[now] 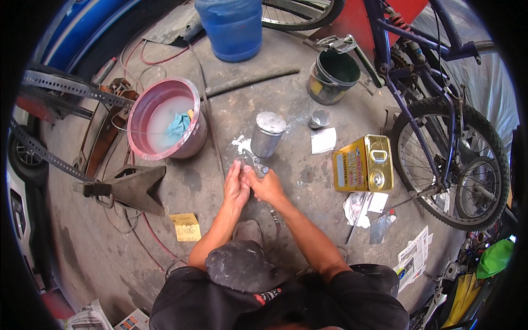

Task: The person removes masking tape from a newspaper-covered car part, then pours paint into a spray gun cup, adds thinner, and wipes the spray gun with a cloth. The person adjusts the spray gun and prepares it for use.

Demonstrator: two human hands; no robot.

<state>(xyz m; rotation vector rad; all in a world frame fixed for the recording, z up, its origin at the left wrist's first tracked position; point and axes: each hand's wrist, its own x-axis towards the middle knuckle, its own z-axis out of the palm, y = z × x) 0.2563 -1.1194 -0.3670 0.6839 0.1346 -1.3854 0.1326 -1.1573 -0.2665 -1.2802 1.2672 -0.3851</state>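
Note:
In the middle of the head view, my two hands meet low over the concrete floor. My right hand [265, 186] is closed round what looks like a metal spray gun [262, 170], mostly hidden by the fingers. My left hand [237, 186] has its fingers together, their tips against the gun's grey front end. Just beyond my hands is a silver metal cup [266, 141] with a white-smeared top; whether it touches the gun is unclear. White splashes [241, 144] mark the floor to its left. A hose fitting [274, 216] shows below my right wrist.
On the left stand a pink bucket [197, 133] of cloudy water with a blue cloth [179, 127] and a metal jack stand [135, 188]. To the right are a yellow thinner can [363, 164], a small cup [319, 119], a dark bucket [329, 91] and a bicycle [448, 159].

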